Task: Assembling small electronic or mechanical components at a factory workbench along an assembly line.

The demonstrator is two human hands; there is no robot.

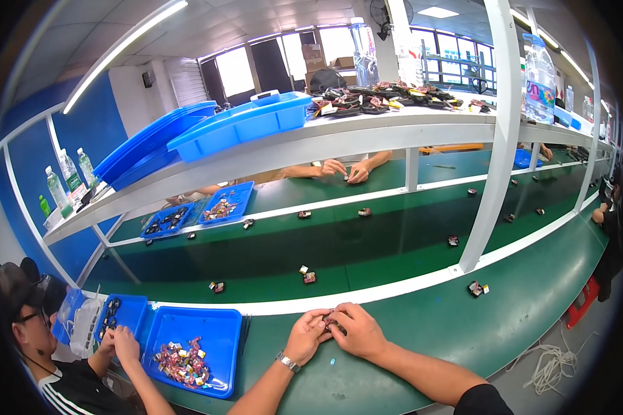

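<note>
Over the green work surface, my left hand (307, 339) and my right hand (359, 332) meet. Between their fingertips is a small dark part (327, 322) with some reddish colour, mostly covered by the fingers. Both hands are closed on it, and a metal-banded watch (287, 361) circles my left wrist. Left of my hands, a blue tray (224, 346) holds a heap of small pieces with reddish wires and white-and-yellow labels (183, 362). A tiny light-blue scrap (333, 362) lies just below my hands.
Small dark assemblies (309, 277) are scattered along the green belt (367, 256) beyond a white rail. A white upright post (491, 152) and overhead shelf (436, 126) stand ahead. A co-worker (31, 332) works at the left beside another blue tray (135, 308); another person's hands (353, 171) work across.
</note>
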